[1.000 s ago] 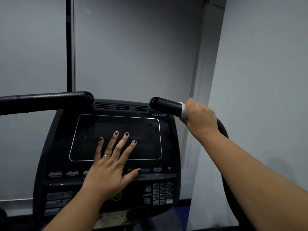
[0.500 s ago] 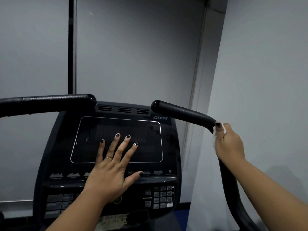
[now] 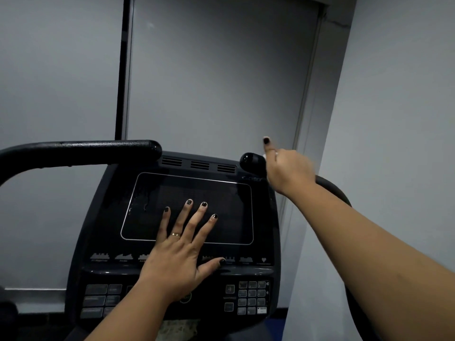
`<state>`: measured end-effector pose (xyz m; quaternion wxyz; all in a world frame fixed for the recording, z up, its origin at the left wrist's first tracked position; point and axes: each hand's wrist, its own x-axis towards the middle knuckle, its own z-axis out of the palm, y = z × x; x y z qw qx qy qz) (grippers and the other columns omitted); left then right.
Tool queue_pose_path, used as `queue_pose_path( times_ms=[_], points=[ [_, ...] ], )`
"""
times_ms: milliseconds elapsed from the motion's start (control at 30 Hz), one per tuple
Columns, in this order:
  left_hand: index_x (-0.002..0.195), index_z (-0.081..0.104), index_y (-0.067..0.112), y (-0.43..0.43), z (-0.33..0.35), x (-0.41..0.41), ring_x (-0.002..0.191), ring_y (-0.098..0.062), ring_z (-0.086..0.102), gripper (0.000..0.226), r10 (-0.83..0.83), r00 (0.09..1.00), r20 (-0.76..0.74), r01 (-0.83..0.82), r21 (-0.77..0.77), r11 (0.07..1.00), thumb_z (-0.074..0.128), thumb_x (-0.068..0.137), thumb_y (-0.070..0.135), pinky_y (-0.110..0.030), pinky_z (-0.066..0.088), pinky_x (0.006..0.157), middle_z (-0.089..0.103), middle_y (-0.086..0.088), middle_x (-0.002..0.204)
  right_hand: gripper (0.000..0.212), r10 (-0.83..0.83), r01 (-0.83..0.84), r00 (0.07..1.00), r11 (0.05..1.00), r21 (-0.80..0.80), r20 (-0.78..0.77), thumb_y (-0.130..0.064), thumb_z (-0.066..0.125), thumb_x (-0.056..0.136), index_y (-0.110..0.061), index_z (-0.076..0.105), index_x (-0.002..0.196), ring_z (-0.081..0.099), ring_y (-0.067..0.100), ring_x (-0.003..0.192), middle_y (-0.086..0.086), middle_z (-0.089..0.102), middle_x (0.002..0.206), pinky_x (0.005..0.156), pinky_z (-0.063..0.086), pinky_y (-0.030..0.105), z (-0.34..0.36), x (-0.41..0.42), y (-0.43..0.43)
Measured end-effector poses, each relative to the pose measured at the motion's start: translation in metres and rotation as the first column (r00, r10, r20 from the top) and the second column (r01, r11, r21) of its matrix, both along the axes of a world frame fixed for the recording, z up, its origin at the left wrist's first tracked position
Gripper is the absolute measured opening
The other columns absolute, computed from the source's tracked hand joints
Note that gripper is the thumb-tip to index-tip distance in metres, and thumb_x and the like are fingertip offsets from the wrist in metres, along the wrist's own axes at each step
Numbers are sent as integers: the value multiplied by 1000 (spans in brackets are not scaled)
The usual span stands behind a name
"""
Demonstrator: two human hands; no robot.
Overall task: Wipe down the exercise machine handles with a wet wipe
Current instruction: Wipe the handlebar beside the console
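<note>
A black exercise-machine console fills the lower frame, with the left handle jutting in above its upper-left corner and the right handle ending at its upper-right corner. The person's left hand lies flat, fingers spread, on the console's dark screen. The blurred right hand wraps the right handle just behind its tip, thumb raised, a sliver of white wet wipe showing beneath the fingers.
</note>
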<state>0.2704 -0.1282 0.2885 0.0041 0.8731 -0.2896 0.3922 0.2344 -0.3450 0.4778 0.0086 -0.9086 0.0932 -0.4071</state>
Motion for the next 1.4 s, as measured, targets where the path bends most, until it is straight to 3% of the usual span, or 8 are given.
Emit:
queue_pose_path(
  times_ms=[167,333,533,633,800,1133,1267,1400],
  points=[
    [152,30,26,0,1,-1,151,-28,11,80,5,1000,-2,-5,0,1000,30,90,75,-61,17,113,19,-5,162,76,34,-34,999,999,-26,-17,-53,7,102,-11,69,92,60,33,86,13,68,93,69,37,35,11,15,35],
    [153,27,27,-1,2,0,151,-27,7,80,21,1000,-17,-21,16,1000,28,90,75,-62,15,115,15,-4,163,60,90,-76,995,960,-269,41,-51,19,104,-13,66,99,63,34,94,11,69,101,66,31,34,-2,16,53],
    [152,30,26,0,3,-2,151,-27,7,80,30,999,-13,-30,25,999,19,89,75,-63,14,115,18,-4,162,59,170,-131,984,897,-421,57,-63,49,90,-7,51,108,61,28,81,9,62,97,60,31,35,-12,9,20],
    [152,30,26,0,4,-3,151,-26,7,81,32,999,-11,-32,25,999,22,89,75,-62,14,115,17,-3,163,35,138,-84,985,903,-421,100,-38,65,89,-8,51,101,60,26,71,7,63,88,56,31,33,-18,7,-3],
    [153,29,26,0,3,-4,151,-26,6,81,49,999,-4,-49,30,998,21,88,75,-61,12,116,16,-3,163,22,78,-30,990,935,-353,122,-11,69,80,-8,52,93,41,22,57,7,61,77,51,30,31,-27,-6,-33],
    [154,23,26,0,1,-1,151,-27,0,84,59,998,17,-60,31,998,12,88,77,-61,6,117,10,-3,163,24,-106,122,988,983,-137,114,-20,64,88,-5,52,102,42,27,62,12,60,83,56,30,32,-44,-32,-83],
    [154,24,26,-1,2,-1,151,-27,0,84,44,999,17,-45,15,999,15,87,77,-60,4,117,11,-4,163,25,-207,188,973,969,162,107,-23,62,90,-7,49,105,47,30,70,9,56,84,62,36,35,-60,-45,-97],
    [154,24,25,-1,1,0,151,-27,-1,85,29,999,22,-29,3,1000,16,87,76,-61,3,117,11,-4,163,26,-273,201,958,859,471,88,-23,62,91,-7,49,107,51,29,77,8,59,92,66,39,33,-82,-55,-100]
  ],
)
